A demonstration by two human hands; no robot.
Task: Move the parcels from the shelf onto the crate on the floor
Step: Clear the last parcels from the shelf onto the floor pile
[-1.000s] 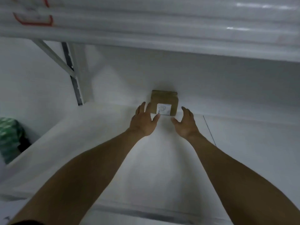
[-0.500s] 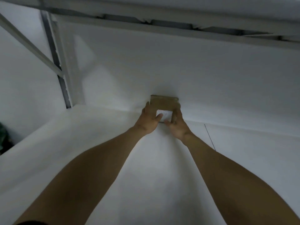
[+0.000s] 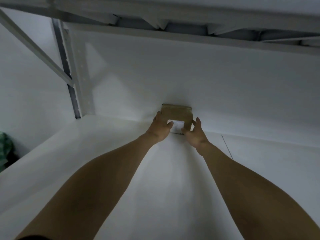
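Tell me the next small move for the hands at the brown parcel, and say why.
Probably close the right hand in against the parcel's right side. The left hand grips its left side with the thumb on the white label, but the right fingers look straight and beside it. The parcel sits far back on the shelf, so a two-sided hold should come first.

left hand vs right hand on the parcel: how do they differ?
The left hand sits higher than the right hand. The left hand's fingers wrap the left side of the parcel, thumb on the label. The right hand's fingers stand straight beside the right edge, contact unclear, thumb at the label's lower corner. Shared: both flank the parcel at the back of the shelf.
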